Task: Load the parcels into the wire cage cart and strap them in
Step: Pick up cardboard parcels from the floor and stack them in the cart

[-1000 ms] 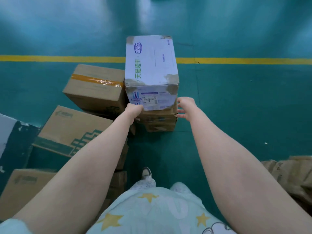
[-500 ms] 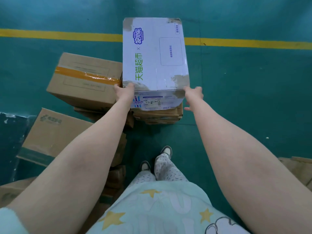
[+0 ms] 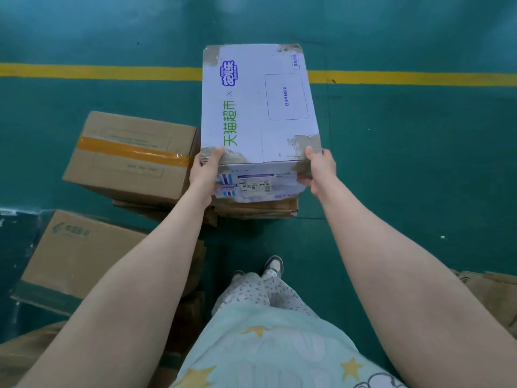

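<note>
A white parcel (image 3: 257, 107) with green and blue print and torn tape at its corners sits on top of a flat brown box (image 3: 256, 210). My left hand (image 3: 205, 175) grips its near left corner, thumb on the top face. My right hand (image 3: 319, 172) grips its near right corner the same way. A shipping label shows on the side facing me. The wire cage cart is out of view.
A brown carton with orange tape (image 3: 131, 155) stands just left of the white parcel. Another brown carton (image 3: 81, 256) lies nearer at the left, and more cardboard (image 3: 492, 292) sits at the right edge. A yellow line (image 3: 98, 71) crosses the green floor. My feet (image 3: 272, 264) stand below.
My hands reached the white parcel and closed on its two near corners. The parcel now looks larger and nearer in the view, and the camera has tilted down.
</note>
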`<state>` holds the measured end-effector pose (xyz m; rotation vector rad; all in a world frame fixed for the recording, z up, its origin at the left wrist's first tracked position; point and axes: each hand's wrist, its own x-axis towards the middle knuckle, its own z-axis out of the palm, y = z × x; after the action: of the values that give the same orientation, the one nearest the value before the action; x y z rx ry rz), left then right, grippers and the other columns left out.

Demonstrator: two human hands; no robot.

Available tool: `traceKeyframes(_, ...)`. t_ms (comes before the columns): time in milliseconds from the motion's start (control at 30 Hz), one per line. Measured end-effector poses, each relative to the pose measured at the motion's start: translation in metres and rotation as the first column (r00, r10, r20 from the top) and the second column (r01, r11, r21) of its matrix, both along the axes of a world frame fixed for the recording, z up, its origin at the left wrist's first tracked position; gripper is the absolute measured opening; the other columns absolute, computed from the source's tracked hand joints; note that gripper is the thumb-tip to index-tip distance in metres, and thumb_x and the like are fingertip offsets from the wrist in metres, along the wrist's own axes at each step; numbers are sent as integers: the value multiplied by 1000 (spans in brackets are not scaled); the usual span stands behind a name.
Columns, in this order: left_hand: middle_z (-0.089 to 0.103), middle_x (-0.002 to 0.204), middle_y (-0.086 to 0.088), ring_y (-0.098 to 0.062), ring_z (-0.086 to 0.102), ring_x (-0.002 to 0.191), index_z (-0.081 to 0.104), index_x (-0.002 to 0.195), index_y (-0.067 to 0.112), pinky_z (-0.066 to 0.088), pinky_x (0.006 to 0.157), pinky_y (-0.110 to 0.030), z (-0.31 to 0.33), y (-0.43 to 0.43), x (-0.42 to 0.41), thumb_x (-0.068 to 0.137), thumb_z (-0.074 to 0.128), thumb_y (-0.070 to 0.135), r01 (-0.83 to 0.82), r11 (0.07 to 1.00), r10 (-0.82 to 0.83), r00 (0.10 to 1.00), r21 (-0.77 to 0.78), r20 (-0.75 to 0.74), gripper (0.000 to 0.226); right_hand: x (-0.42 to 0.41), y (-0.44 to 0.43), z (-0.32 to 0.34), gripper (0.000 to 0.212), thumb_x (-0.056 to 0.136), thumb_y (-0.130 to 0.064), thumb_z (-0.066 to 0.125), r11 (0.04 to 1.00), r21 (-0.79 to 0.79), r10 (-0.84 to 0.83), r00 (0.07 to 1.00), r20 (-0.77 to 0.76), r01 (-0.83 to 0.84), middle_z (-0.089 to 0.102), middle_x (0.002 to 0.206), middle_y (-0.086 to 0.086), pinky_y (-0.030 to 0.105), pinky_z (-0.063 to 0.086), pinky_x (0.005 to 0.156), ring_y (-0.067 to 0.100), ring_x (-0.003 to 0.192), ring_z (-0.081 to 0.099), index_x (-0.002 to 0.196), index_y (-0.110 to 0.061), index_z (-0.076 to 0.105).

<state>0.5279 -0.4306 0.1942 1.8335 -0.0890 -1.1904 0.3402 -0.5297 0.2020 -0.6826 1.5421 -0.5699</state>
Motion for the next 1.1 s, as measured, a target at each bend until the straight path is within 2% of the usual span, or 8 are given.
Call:
traceKeyframes(100,61,115,-5,-24,67,93,43,126,20,58,69,-40,3,-15,-5,87,61,46,57,998,-57,998,-28,14,50,-11,-7,12,30,97,-24,50,997,-48,-64,998,-29,62,57,114,5,39,52,76,24,95,57,126,-17,47)
traceKeyframes(300,57,112,-3,-20,65,80,40,120,21,58,71,-40,22,-54,-39,90,57,38,267,963,-264,963,-47,48,39,-53,2,29,23,96,-21,49,950,-95,-302,953,-15,299,56,109,4,44,52,85,21,92,54,119,-19,47)
traceKeyframes(500,52,98,1,-24,63,82,37,115,21,56,65,-39,41,-83,-91,88,55,41,553,833,-547,827,-16,134,38,-109,31,37,27,94,-21,52,819,-132,-562,827,9,558,56,111,3,49,50,91,24,101,55,121,-16,49)
traceKeyframes(667,54,99,-3,-23,58,68,36,120,19,39,48,-27,50,-97,-146,87,53,46,760,650,-749,640,2,169,46,-155,75,43,30,94,-20,54,666,-138,-739,673,11,733,56,116,4,51,49,93,25,107,55,123,-13,49)
traceKeyframes(800,56,110,-9,-30,64,80,36,117,19,53,61,-39,54,-91,-202,83,58,47,865,500,-857,502,-52,117,49,-194,122,48,22,95,-19,52,500,-132,-859,510,52,856,56,113,5,44,53,80,22,95,54,117,-15,48)
traceKeyframes(933,57,112,-10,-30,62,79,38,107,21,49,58,-36,57,-74,-264,79,62,47,936,340,-935,347,-92,79,45,-229,178,55,23,95,-17,53,304,-122,-945,316,85,945,55,104,3,39,54,66,18,86,53,118,-15,48)
traceKeyframes(1033,58,114,-12,-30,62,83,38,106,21,50,67,-43,57,-52,-312,77,64,47,972,219,-972,225,-91,70,46,-252,220,56,19,96,-18,52,189,-108,-977,198,78,976,54,99,1,43,52,75,15,79,53,115,-14,49)
traceKeyframes(1100,58,113,-11,-31,64,83,38,109,20,54,71,-45,56,-28,-347,79,64,45,986,142,-987,148,-88,60,46,-271,255,57,17,96,-18,52,105,-108,-991,113,70,989,54,106,4,44,52,79,19,86,54,112,-14,48)
